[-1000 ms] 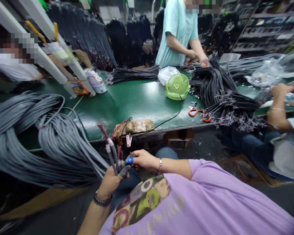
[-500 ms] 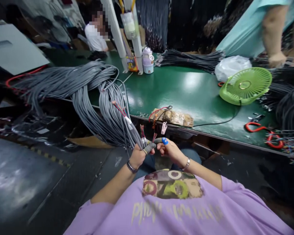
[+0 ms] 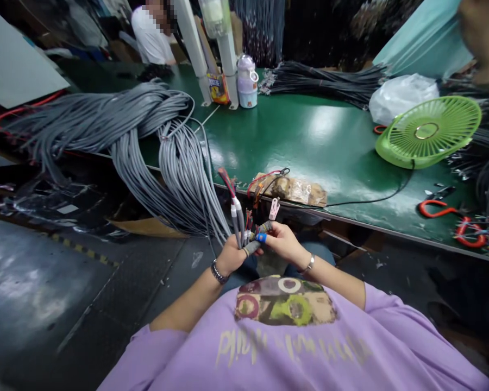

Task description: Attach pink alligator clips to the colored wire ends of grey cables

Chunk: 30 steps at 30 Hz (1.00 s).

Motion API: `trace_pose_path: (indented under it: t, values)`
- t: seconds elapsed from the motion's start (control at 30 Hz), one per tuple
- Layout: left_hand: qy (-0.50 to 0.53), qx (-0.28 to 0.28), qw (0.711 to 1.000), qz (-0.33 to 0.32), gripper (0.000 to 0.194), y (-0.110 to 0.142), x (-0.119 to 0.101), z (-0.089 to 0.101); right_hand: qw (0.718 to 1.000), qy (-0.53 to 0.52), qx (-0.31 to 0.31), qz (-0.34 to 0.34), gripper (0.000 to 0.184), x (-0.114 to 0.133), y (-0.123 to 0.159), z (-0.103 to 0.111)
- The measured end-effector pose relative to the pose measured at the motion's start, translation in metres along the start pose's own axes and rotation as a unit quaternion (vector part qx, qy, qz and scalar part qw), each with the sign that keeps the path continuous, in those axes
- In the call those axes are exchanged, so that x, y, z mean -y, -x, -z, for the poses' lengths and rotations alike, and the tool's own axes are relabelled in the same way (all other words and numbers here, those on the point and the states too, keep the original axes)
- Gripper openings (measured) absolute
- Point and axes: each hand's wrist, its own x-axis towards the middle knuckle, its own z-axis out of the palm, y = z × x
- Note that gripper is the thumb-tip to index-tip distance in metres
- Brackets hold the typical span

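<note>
My left hand (image 3: 235,255) is closed round several grey cables (image 3: 239,225), whose ends stand up with white sleeves and bare red and dark wires. Grey wrapping covers its thumb. My right hand (image 3: 283,243), with blue tape on the thumb and grey wrapping on a finger, pinches at the wire ends beside the left fingers; the exact wire between its fingertips is too small to make out. A thick bundle of grey cables (image 3: 187,168) hangs over the table edge down towards my left hand.
On the green table (image 3: 285,130) are a taped cardboard strip (image 3: 305,193) with a pink clip (image 3: 274,208), a green fan (image 3: 427,130), orange-handled pliers (image 3: 436,209), a plastic bag (image 3: 403,98), a lilac bottle (image 3: 248,81) and black cables (image 3: 321,81). Two people are beyond the table.
My view has swung left, then dipped slightly. My right hand was a little apart from the left half a second ago and now meets it at the wire ends. The cables stay in my left hand.
</note>
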Motion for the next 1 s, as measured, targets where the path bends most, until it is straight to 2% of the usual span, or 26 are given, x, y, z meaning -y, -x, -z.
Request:
trace_pose_path:
  t: [0.1, 0.17, 0.3, 0.47, 0.57, 0.67, 0.77, 0.87, 1.0]
  values:
    - [-0.014, 0.025, 1.0, 0.005, 0.031, -0.003, -0.002, 0.001, 0.999, 0.007, 0.039, -0.014, 0.033, 0.006, -0.001, 0.001]
    - [-0.034, 0.025, 0.999, 0.005, 0.031, -0.004, -0.004, 0.0, 0.999, 0.026, 0.031, -0.016, 0.032, 0.008, 0.0, 0.004]
    - [-0.056, -0.008, 0.998, -0.015, 0.03, -0.005, -0.004, -0.006, 0.999, 0.044, -0.003, -0.013, 0.034, 0.003, 0.0, 0.009]
    - [-0.008, -0.057, 0.998, -0.023, 0.029, -0.004, -0.002, -0.016, 0.997, 0.062, -0.052, -0.009, 0.038, -0.004, -0.001, 0.013]
    - [0.007, -0.078, 0.996, -0.036, 0.031, -0.004, -0.004, -0.018, 0.998, 0.034, -0.052, -0.028, 0.036, -0.008, -0.002, 0.015]
    - [0.009, -0.052, 0.998, -0.023, 0.031, -0.007, -0.005, -0.014, 0.998, 0.029, -0.048, -0.03, 0.033, -0.01, -0.001, 0.016]
    - [-0.015, 0.007, 1.0, 0.003, 0.028, -0.01, -0.001, -0.008, 0.988, 0.143, -0.044, 0.039, 0.028, -0.005, 0.0, 0.015]
    - [-0.033, 0.013, 0.999, -0.002, 0.027, -0.01, 0.0, -0.006, 0.969, 0.224, -0.046, 0.09, 0.026, 0.002, 0.001, 0.013]
    - [0.012, 0.003, 1.0, 0.011, 0.029, -0.005, -0.005, -0.007, 0.995, 0.095, -0.031, 0.013, 0.032, 0.0, -0.001, 0.012]
